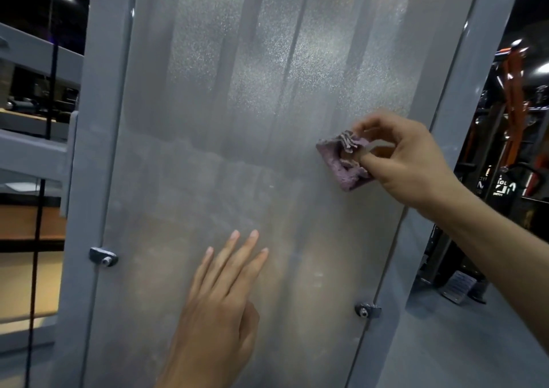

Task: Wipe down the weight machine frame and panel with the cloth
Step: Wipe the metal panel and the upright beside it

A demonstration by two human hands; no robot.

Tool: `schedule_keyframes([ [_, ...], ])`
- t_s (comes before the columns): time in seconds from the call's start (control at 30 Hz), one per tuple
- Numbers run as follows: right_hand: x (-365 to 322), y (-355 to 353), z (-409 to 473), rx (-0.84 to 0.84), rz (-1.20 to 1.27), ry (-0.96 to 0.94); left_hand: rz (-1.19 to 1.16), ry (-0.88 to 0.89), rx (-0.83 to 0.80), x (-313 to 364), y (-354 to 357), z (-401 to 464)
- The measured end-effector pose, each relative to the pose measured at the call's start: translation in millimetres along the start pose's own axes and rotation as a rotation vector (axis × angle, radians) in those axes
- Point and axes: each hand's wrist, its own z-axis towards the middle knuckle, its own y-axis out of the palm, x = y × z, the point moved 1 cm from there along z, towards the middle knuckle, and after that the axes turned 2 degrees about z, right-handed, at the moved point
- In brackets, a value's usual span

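Observation:
A tall frosted translucent panel (237, 120) fills the middle of the head view, set between two grey frame posts, one on the left (98, 120) and one on the right (454, 90). My right hand (407, 162) pinches a small folded purple cloth (344, 162) and holds it against the panel's right side at mid height. My left hand (219, 298) lies lower down with its fingers straight and flat on the panel.
Two grey clamp brackets with bolts hold the panel, one at lower left (104, 257) and one at lower right (367, 310). A black cable (38, 209) hangs left of the frame. Orange and black gym equipment (511, 138) stands at the right, above a grey floor (463, 328).

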Motion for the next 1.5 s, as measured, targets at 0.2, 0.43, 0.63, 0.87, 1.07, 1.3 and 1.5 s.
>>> schedule_keyframes([
  [0.2, -9.5, 28.1, -31.6, -0.386, 0.398, 0.264, -0.362, -0.205, 0.102, 28.0, -26.2, 14.3],
  [0.43, -22.3, 65.3, -77.8, -0.542, 0.381, 0.317, -1.136, -0.648, 0.073, 46.9, -34.3, 23.7],
  [0.63, -33.7, 79.3, -109.5, -0.505, 0.392, 0.302, -1.148, -0.678, 0.139, 44.5, -34.1, 21.3],
  [0.87, -18.5, 72.5, -81.9, -0.138, 0.016, -0.044, -0.866, -0.606, 0.129, 33.6, -20.1, 13.9],
  [1.07, -8.2, 16.7, -11.3, 0.096, -0.477, -0.316, -0.193, -0.223, 0.253, 1.2, -27.9, 6.5],
  [1.3, 13.8, 13.7, 4.8, 0.205, -0.849, -0.584, -0.114, -0.143, 0.264, -8.9, -19.9, 1.1],
  [1.5, 29.0, 59.7, -36.3, 0.09, -0.821, -0.753, -0.106, -0.123, 0.223, -11.0, -18.0, -0.7],
])
